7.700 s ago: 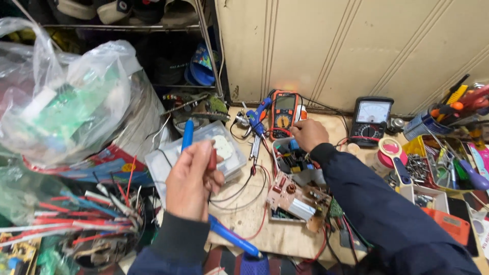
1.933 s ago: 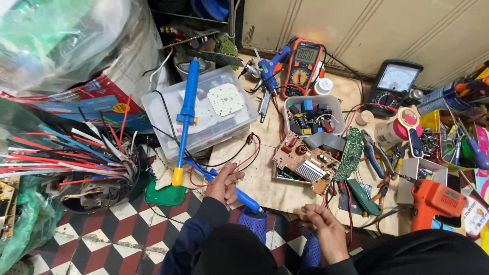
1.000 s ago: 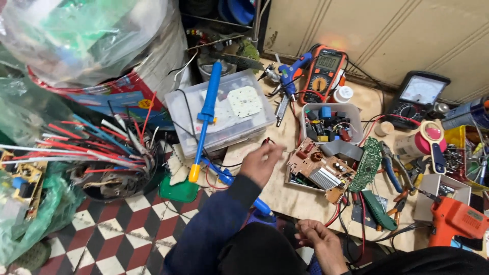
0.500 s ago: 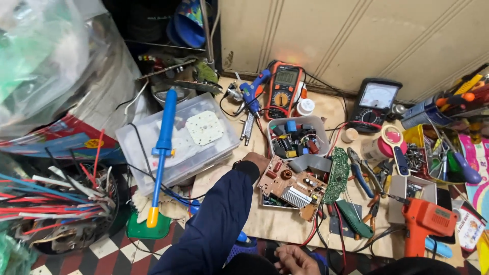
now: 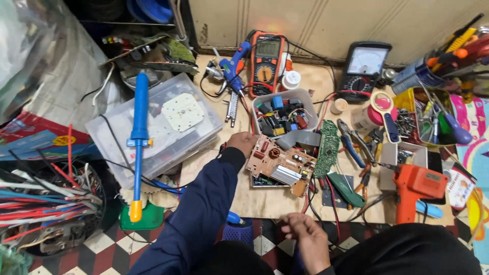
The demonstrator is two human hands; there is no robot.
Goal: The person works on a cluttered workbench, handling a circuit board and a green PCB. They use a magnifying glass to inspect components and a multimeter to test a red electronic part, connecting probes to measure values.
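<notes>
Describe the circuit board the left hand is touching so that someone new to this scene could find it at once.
Start at the wooden work board in the middle of the cluttered bench. Just below the white tub of small components, the left hand rests on the edge of a tan circuit board. Unlike the narrow green board standing beside it, it lies flat and carries a ribbed metal heat sink.

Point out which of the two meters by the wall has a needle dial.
The black meter, right of the orange meter. Its face is a pale dial with a needle scale; the orange one has a rectangular screen above its knob.
</notes>
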